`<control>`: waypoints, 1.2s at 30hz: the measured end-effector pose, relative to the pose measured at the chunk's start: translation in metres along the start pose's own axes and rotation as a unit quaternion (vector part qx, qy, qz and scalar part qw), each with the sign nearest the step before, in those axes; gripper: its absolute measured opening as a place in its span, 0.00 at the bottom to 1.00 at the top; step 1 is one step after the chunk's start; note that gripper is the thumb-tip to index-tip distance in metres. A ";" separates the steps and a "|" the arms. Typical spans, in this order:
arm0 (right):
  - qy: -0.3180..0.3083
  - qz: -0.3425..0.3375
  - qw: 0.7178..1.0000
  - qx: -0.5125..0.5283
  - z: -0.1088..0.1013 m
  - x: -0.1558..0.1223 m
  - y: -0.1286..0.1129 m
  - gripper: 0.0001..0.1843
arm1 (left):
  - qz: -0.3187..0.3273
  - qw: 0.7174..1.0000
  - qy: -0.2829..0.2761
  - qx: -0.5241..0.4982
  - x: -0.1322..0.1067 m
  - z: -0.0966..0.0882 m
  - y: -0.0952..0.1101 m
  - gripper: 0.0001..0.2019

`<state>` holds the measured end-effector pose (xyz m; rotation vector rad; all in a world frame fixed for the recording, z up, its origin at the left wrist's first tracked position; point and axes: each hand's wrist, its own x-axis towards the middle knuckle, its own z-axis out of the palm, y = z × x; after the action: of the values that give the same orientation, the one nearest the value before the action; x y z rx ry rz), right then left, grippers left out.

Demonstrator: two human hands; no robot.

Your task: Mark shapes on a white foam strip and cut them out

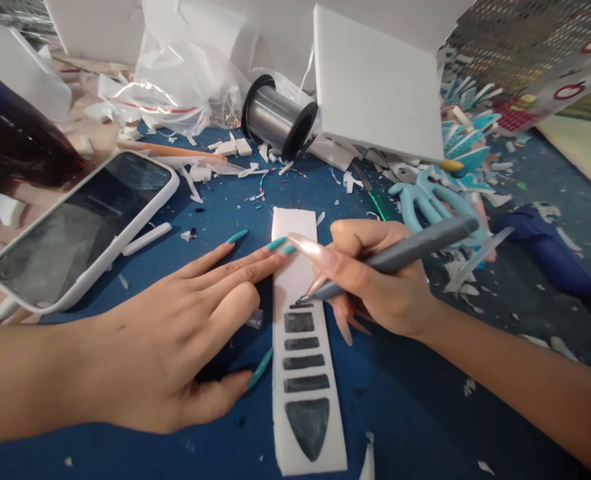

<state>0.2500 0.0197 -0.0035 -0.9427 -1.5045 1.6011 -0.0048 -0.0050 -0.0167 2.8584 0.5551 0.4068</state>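
Note:
A white foam strip (pixel 303 427) lies lengthwise on the blue work surface. Drawn on it in dark ink are several bars and, at the near end, a pointed shape. My left hand (pixel 190 333) rests flat with fingers spread, its fingertips pressing on the strip's left side and upper part. Gripped in my right hand (pixel 380 280) is a grey marker (pixel 415 243), its tip touching the strip at a thin dark line above the topmost bar. Long nails show on both hands.
To the left lie a phone in a white case (pixel 90 227) and a dark bottle (pixel 20 133). Behind are a wire spool (pixel 279 117), a plastic bag (pixel 185 87) and a white board (pixel 375 87). Light-blue scissors (pixel 433 200) and a blue glue gun (pixel 550 247) sit right, among foam scraps.

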 end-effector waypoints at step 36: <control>-0.057 -0.115 0.976 -0.173 0.002 0.009 -0.001 0.25 | -0.053 0.998 -0.021 -0.008 0.001 0.001 0.002 0.19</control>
<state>0.2439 0.0272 -0.0029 -0.8321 -1.9391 1.2680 -0.0029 -0.0062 -0.0171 2.7997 0.6902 0.3311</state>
